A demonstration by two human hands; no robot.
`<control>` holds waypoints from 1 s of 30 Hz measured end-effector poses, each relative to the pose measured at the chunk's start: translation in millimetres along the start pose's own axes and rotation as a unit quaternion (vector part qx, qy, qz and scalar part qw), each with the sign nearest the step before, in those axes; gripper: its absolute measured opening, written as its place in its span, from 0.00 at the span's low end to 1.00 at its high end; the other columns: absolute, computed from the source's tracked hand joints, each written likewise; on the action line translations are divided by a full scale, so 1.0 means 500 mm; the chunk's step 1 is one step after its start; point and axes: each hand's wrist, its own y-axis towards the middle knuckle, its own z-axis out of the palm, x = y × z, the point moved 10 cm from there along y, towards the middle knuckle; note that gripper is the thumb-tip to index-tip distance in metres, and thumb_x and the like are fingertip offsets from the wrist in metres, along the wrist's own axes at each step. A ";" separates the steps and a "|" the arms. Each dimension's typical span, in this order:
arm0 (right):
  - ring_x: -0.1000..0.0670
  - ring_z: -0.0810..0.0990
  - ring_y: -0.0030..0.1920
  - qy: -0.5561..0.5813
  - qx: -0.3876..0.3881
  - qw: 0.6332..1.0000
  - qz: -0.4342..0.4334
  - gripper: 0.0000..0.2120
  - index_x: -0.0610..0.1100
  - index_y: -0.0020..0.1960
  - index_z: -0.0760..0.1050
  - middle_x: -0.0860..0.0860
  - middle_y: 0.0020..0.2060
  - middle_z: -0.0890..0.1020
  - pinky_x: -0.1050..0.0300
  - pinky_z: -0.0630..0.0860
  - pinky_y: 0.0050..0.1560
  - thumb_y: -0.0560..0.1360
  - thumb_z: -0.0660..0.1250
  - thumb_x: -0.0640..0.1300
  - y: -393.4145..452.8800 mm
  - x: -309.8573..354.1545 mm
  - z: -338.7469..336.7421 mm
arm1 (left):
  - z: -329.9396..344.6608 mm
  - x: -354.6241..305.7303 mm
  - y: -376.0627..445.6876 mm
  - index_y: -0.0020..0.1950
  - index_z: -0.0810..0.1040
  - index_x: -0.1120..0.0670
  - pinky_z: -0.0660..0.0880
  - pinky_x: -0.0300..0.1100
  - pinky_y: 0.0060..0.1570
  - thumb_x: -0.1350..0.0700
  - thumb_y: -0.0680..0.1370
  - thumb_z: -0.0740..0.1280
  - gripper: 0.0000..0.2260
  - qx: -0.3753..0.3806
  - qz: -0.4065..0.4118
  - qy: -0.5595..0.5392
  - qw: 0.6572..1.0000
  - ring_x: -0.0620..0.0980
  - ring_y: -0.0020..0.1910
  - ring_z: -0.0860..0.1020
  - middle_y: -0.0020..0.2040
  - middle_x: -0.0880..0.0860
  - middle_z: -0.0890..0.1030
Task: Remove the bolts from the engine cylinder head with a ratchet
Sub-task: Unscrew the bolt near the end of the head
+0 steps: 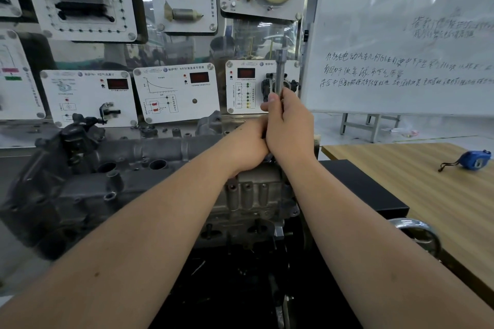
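Bare metal is what you've got sticking up out of your right hand: the ratchet stands nearly upright, its end well above your knuckles, in front of the display boards. Your right fingers are curled tight round the lower part of it, thumb tip up against the shaft. Your left hand is tucked in just below and to the left, touching the right one, knuckles toward you and fingers curled under; can't tell what exactly it's gripping, since the right hand and wrist cover that spot. Both forearms reach straight out and meet over the far right end of the engine.

The cylinder head is a dull grey casting, grimy and dark on the left, paler on the right-hand block under your wrists. It has open round holes along the top and a ribbed rail along the far edge. The bolts themselves are hidden under your hands, so no telling how they sit.

On the wooden table to your right, a blue tape measure lies near the far right edge. A whiteboard with handwriting stands behind it.
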 end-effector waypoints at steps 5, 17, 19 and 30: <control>0.59 0.78 0.44 0.002 0.021 1.000 -0.019 0.16 0.43 0.68 0.71 0.55 0.48 0.83 0.66 0.71 0.40 0.85 0.54 0.49 0.002 0.007 0.013 | -0.005 0.004 0.004 0.49 0.72 0.38 0.79 0.49 0.49 0.62 0.76 0.60 0.16 -0.014 -0.001 0.011 1.000 0.47 0.47 0.81 0.48 0.48 0.83; 0.57 0.76 0.41 0.002 -0.011 1.000 -0.015 0.14 0.41 0.57 0.75 0.53 0.45 0.83 0.69 0.66 0.36 0.85 0.55 0.49 0.002 -0.002 -0.001 | 0.002 0.011 0.006 0.53 0.78 0.42 0.81 0.55 0.50 0.64 0.76 0.60 0.18 0.001 0.002 -0.037 0.999 0.51 0.45 0.83 0.43 0.48 0.85; 0.58 0.74 0.39 0.009 -0.011 1.000 -0.015 0.15 0.39 0.59 0.74 0.52 0.43 0.81 0.63 0.65 0.38 0.85 0.55 0.48 0.002 0.001 -0.001 | 0.003 0.011 0.006 0.53 0.78 0.41 0.80 0.54 0.49 0.64 0.76 0.60 0.18 0.002 0.003 -0.041 0.999 0.49 0.43 0.82 0.43 0.47 0.85; 0.58 0.79 0.41 0.002 -0.004 1.000 -0.014 0.13 0.45 0.49 0.74 0.52 0.43 0.84 0.70 0.70 0.37 0.84 0.55 0.50 0.002 0.001 0.003 | -0.004 -0.001 0.000 0.51 0.76 0.40 0.80 0.50 0.45 0.61 0.74 0.60 0.16 -0.010 0.015 -0.023 1.000 0.48 0.43 0.81 0.42 0.46 0.84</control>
